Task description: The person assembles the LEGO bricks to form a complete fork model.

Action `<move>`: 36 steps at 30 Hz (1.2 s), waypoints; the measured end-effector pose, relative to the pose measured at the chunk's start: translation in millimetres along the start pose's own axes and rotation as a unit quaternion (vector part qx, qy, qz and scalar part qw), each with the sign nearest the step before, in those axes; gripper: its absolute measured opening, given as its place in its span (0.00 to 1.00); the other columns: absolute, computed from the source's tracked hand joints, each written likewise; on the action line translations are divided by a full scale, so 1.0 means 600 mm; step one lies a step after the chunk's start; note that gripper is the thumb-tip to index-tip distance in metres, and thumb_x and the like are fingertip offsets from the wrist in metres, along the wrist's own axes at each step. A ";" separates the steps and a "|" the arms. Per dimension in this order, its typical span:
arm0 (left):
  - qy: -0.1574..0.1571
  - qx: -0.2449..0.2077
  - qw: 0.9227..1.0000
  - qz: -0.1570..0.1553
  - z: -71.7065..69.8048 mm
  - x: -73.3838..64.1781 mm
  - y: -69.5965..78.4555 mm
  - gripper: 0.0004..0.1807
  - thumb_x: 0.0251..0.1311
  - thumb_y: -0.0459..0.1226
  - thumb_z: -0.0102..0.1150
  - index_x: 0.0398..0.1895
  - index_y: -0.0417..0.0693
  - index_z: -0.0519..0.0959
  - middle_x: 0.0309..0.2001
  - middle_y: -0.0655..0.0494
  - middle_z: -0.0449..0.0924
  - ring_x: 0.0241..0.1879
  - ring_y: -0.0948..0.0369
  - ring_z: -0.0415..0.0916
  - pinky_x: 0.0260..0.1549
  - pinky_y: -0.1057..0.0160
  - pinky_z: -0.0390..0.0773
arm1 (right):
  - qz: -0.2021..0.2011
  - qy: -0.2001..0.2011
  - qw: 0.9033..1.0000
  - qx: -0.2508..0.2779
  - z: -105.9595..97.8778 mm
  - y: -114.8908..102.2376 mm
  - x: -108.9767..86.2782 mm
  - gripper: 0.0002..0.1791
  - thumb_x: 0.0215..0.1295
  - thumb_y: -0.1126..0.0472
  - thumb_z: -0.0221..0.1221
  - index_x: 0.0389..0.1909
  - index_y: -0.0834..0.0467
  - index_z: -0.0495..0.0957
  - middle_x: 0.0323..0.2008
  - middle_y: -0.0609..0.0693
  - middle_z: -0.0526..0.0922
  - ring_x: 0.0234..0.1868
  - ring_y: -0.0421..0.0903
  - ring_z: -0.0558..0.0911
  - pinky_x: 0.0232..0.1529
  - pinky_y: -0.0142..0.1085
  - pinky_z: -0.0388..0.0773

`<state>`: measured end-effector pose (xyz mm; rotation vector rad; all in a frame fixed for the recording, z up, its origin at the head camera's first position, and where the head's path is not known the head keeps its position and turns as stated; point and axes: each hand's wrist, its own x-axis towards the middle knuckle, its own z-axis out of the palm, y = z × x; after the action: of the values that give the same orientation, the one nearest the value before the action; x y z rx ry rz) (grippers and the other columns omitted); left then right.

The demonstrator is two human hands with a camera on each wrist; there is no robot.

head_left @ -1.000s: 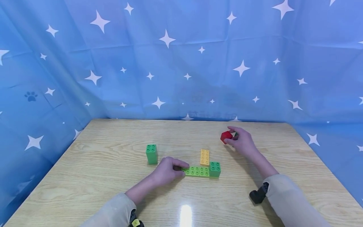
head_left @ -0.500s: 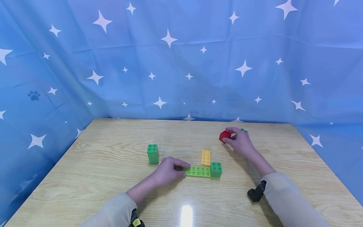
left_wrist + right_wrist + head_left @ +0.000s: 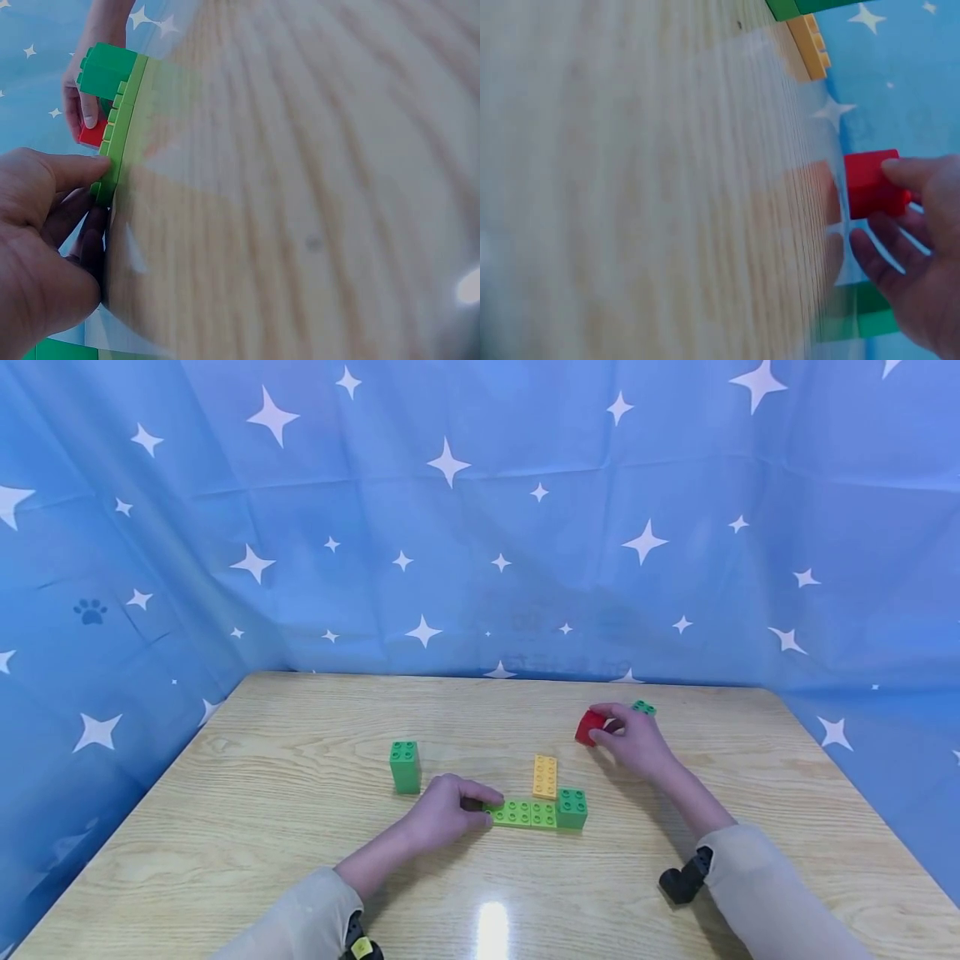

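Note:
My right hand point(image 3: 633, 743) pinches a red toy building brick point(image 3: 588, 727) between thumb and fingers at the back right of the table. In the right wrist view the red brick point(image 3: 866, 184) stands close over the wood, its studs toward the palm. With thumb and fingers, my left hand point(image 3: 442, 814) holds the left end of a row of flat lime green bricks point(image 3: 517, 812). A taller green brick point(image 3: 572, 808) stands at the row's right end. Just behind the row lies a flat yellow brick point(image 3: 545, 777).
A tall green brick point(image 3: 405, 768) stands left of the row, just beyond my left hand. Farther back, another green brick point(image 3: 644, 707) is partly hidden behind my right hand. The wooden table point(image 3: 225, 827) ends at a blue star-patterned curtain point(image 3: 450, 543).
My right hand has brought the red brick slightly left and nearer, turning it a little. More of the green brick behind that hand now shows. My left hand keeps its hold on the row.

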<state>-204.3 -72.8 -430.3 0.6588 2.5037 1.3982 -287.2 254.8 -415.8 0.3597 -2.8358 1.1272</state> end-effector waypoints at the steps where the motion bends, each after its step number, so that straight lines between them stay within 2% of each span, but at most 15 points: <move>1: 0.000 0.000 1.000 0.000 0.000 0.000 0.000 0.14 0.60 0.28 0.69 0.49 0.44 0.89 0.52 0.53 0.87 0.52 0.57 0.80 0.45 0.63 0.80 | -0.004 0.001 1.000 0.001 -0.001 -0.001 -0.003 0.27 0.72 0.64 0.62 0.69 0.66 0.71 0.59 0.66 0.78 0.52 0.61 0.80 0.43 0.45 0.82; 12: -0.001 0.001 1.000 -0.001 -0.001 -0.002 0.002 0.13 0.61 0.28 0.68 0.49 0.43 0.88 0.52 0.52 0.87 0.52 0.57 0.80 0.45 0.62 0.80 | -0.054 0.008 0.998 0.018 0.001 -0.024 -0.035 0.25 0.69 0.67 0.64 0.66 0.66 0.75 0.53 0.63 0.82 0.49 0.57 0.80 0.46 0.49 0.83; 24: 0.001 0.000 1.000 -0.001 0.000 -0.001 0.000 0.13 0.61 0.28 0.69 0.49 0.44 0.88 0.51 0.52 0.87 0.52 0.56 0.81 0.46 0.62 0.80 | -0.088 0.006 0.995 0.051 0.012 -0.082 -0.074 0.25 0.65 0.69 0.68 0.63 0.61 0.78 0.51 0.57 0.84 0.48 0.53 0.82 0.45 0.41 0.84; 31: 0.001 0.002 1.000 0.001 0.001 0.000 0.000 0.13 0.61 0.27 0.68 0.49 0.43 0.89 0.51 0.52 0.87 0.51 0.57 0.81 0.45 0.63 0.80 | -0.127 -0.015 0.988 0.092 0.020 -0.110 -0.095 0.24 0.64 0.70 0.68 0.62 0.62 0.79 0.52 0.56 0.84 0.49 0.52 0.83 0.45 0.39 0.84; 36: 0.002 0.006 1.000 0.010 0.002 0.003 -0.001 0.13 0.60 0.26 0.68 0.48 0.42 0.89 0.50 0.52 0.87 0.51 0.57 0.81 0.46 0.64 0.80 | -0.152 -0.033 0.984 0.089 0.030 -0.120 -0.104 0.23 0.64 0.69 0.69 0.60 0.62 0.80 0.52 0.54 0.85 0.47 0.50 0.83 0.44 0.41 0.84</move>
<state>-205.5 -71.3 -431.5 0.6860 2.5173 1.3934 -209.0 203.9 -390.3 0.8254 -2.6158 1.3204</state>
